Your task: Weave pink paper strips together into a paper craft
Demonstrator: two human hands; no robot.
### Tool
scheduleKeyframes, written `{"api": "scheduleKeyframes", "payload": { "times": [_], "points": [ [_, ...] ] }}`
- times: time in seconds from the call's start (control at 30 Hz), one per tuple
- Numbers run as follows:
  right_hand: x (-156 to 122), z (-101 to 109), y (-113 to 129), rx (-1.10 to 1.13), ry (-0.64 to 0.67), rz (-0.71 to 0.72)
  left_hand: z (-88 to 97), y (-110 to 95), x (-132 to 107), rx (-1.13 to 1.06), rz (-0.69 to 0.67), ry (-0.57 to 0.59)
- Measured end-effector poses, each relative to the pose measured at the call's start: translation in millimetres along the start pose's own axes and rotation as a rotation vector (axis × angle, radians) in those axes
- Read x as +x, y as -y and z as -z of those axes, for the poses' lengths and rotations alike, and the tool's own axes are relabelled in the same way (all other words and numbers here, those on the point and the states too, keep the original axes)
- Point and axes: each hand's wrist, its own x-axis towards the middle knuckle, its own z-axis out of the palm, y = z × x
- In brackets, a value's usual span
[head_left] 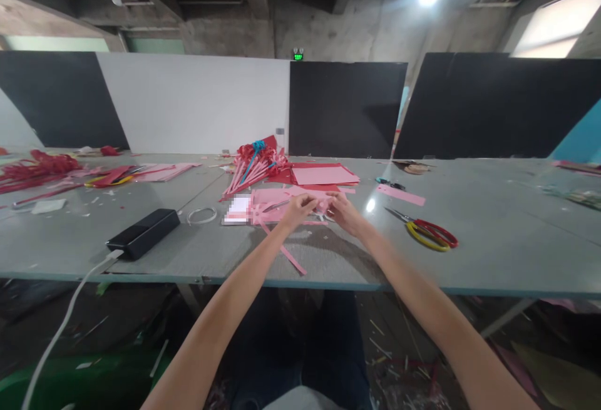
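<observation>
Both my hands are together over the middle of the table, closed on a small piece of pink paper. My left hand pinches it from the left, and my right hand grips it from the right. Its exact shape is partly hidden by my fingers. Under and left of my hands lie pink paper pieces, including a flower-like cut-out beside a blurred white card. A pink paper strip slants toward the table's front edge.
Right of my hands lie scissors with red and yellow handles, a pink strip and a small teal-and-black tool. Behind are a bundle of pink and red paper sticks and stacked sheets. A black power bank with a white cable sits left.
</observation>
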Motion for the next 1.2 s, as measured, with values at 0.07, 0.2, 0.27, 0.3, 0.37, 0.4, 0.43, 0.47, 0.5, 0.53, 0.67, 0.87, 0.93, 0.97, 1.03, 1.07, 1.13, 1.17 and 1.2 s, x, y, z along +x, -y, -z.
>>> {"api": "scheduleKeyframes", "payload": {
  "times": [0.07,0.2,0.27,0.3,0.37,0.4,0.43,0.47,0.5,0.53,0.67,0.87,0.93,0.97,1.03,1.07,1.13,1.17,1.2],
  "points": [
    [0.8,1.8,0.6,-0.113,-0.076,0.074,0.6,3.5,1.3,-0.021,-0.004,-0.009],
    [-2.1,3.8,6.3,-0.591,-0.221,0.407,1.6,12.8,3.6,-0.01,0.02,-0.01],
    [-4.8,3.1,9.6,-0.756,-0.207,0.546,2.2,16.3,4.5,0.007,0.054,0.008],
    [-6.0,2.3,10.9,-0.797,-0.198,0.593,2.4,17.5,4.9,0.011,0.077,0.018],
    [-7.6,0.2,12.8,-0.836,-0.181,0.641,2.8,18.3,5.4,0.005,0.129,0.031],
    [-8.2,-0.8,13.3,-0.848,-0.175,0.645,2.8,17.9,5.4,-0.01,0.152,0.034],
    [-8.5,-1.6,13.7,-0.858,-0.168,0.638,2.7,17.1,5.2,-0.032,0.178,0.034],
    [-8.8,-2.3,13.8,-0.864,-0.159,0.625,2.6,15.9,4.7,-0.06,0.204,0.035],
    [-8.9,-2.8,13.9,-0.865,-0.146,0.609,2.3,14.4,3.9,-0.089,0.231,0.037],
    [-9.1,-3.1,13.8,-0.859,-0.131,0.595,2.2,12.8,3.0,-0.114,0.258,0.04],
    [-9.9,-4.2,13.7,-0.799,-0.089,0.549,3.6,7.2,0.1,-0.211,0.373,0.04],
    [-10.7,-9.8,14.0,-0.684,-0.098,0.495,10.5,5.9,2.5,-0.601,0.509,0.062],
    [-10.3,-11.8,13.7,-0.622,-0.093,0.49,12.7,2.3,2.4,-0.7,0.554,0.048],
    [-9.9,-12.4,13.3,-0.593,-0.093,0.484,13.8,-0.5,2.1,-0.744,0.56,0.028],
    [-8.8,-12.7,12.4,-0.541,-0.098,0.449,16.3,-6.6,2.0,-0.81,0.555,-0.035],
    [-8.0,-12.4,11.8,-0.504,-0.103,0.42,17.6,-9.0,2.6,-0.825,0.563,-0.075],
    [-6.3,-11.8,10.6,-0.389,-0.11,0.339,19.9,-11.2,4.9,-0.795,0.602,-0.161],
    [-5.4,-11.6,9.9,-0.321,-0.115,0.294,21.1,-10.7,6.6,-0.748,0.62,-0.206],
    [-4.6,-11.6,9.3,-0.254,-0.12,0.252,22.3,-9.2,8.2,-0.685,0.617,-0.241]
  ]
}}
